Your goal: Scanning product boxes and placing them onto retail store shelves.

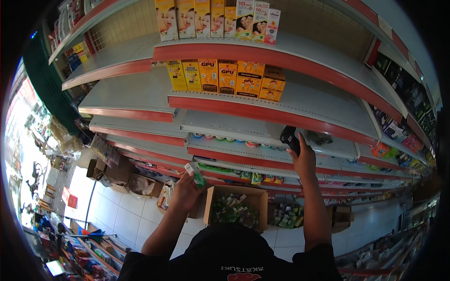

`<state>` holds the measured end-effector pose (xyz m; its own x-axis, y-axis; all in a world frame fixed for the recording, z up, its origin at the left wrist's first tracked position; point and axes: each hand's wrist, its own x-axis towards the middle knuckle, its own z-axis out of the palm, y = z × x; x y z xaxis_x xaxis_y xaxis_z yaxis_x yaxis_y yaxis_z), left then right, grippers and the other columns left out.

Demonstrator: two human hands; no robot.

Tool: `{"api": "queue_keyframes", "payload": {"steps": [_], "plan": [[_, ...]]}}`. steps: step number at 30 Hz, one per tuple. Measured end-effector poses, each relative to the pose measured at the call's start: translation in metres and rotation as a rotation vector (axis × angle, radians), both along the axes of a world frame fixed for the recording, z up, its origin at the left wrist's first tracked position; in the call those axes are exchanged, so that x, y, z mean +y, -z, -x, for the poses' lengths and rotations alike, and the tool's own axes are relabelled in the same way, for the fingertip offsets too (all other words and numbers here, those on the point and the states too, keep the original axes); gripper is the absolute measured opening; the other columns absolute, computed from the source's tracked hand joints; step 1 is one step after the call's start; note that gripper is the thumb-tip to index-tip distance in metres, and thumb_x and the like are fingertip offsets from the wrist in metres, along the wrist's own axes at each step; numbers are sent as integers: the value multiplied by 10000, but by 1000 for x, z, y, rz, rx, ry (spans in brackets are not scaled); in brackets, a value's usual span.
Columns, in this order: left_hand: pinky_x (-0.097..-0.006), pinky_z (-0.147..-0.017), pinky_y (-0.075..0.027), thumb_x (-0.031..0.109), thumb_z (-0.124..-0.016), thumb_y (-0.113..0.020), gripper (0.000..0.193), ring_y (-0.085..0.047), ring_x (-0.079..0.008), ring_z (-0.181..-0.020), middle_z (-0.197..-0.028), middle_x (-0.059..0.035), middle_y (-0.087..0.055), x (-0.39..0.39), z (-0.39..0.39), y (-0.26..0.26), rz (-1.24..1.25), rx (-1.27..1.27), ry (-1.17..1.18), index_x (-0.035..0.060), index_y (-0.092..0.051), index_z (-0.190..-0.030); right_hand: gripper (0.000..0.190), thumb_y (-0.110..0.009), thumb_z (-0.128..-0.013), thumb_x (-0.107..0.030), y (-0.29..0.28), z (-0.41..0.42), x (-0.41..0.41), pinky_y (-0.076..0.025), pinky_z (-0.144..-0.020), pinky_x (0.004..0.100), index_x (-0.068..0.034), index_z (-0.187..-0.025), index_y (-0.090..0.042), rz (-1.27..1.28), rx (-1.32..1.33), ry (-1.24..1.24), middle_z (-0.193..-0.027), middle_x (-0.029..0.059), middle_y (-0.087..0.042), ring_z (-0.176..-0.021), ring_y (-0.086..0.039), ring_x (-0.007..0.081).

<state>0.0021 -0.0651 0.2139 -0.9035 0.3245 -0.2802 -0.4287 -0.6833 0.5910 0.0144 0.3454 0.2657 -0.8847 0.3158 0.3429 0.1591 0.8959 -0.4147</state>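
Observation:
My left hand [185, 192] grips a small green and white product box [196, 174], holding it tilted in front of the lower shelves. Raised on the other side, my right hand [305, 159] is wrapped around a black handheld device [290, 137] that looks like a barcode scanner. Its head is up against the grey shelf [242, 123]. Below and between my hands stands a cardboard carton [263, 209] with its top open. Many small green and white boxes [233, 206] lie jumbled in it. To its right, more small boxes [287, 215] fill a second container, whose sides are dark.
Red-edged shelves [253, 54] span the view ahead. Yellow and orange boxes [210, 75] stand on one, baby-picture cartons [195, 19] on the one above. A dark plastic-wrapped bundle [319, 137] lies right of my right hand. Opened cartons [142, 184] sit on the tiled floor [132, 214] at left.

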Motion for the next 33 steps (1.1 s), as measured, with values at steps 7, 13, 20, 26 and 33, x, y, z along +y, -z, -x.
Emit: {"api": "queue_keyframes", "payload": {"steps": [7,13,20,26,33], "plan": [[-478,-1017,-489,93,-992,-578,319,-598,-224,-1173,-1231,-58,-614,57,-27,7,-13,86,-184,127,-503,-1300,749,-871,-707,-203,5,60,30,-468,-943,491,-78,-1347,-504,-263,288,-84,-1249,209,-583,-1176,-559,401],[-449,-985,-504,85,-965,-617,369,-603,-213,-1158,-1194,-58,-625,112,-48,-3,53,216,-165,101,-512,-1318,535,-815,-793,-280,15,88,49,-455,-918,507,-56,-1216,-579,-132,211,-154,-1160,193,-612,-1084,-602,386],[-349,-1035,-449,52,-900,-695,374,-602,-192,-1141,-1196,-82,-632,151,-56,-13,231,300,-190,28,-566,-1250,534,-753,-883,-272,11,-18,-27,-465,-1017,460,-31,-1320,-563,391,240,-787,-1251,234,-613,-1194,-586,397],[-362,-1007,-484,58,-857,-746,430,-610,-192,-1134,-1147,-93,-648,171,-31,-74,588,633,47,1,-573,-1247,448,-745,-891,-167,-28,-42,-28,-507,-976,376,-27,-1291,-600,587,134,-944,-1213,185,-668,-1168,-647,279],[-388,-956,-522,140,-845,-784,450,-608,-232,-1170,-1152,-113,-646,178,7,-164,572,1109,45,13,-603,-1237,367,-734,-874,-189,-128,-36,-15,-549,-882,365,-4,-1176,-641,581,330,-861,-1001,155,-727,-962,-720,242]]}}
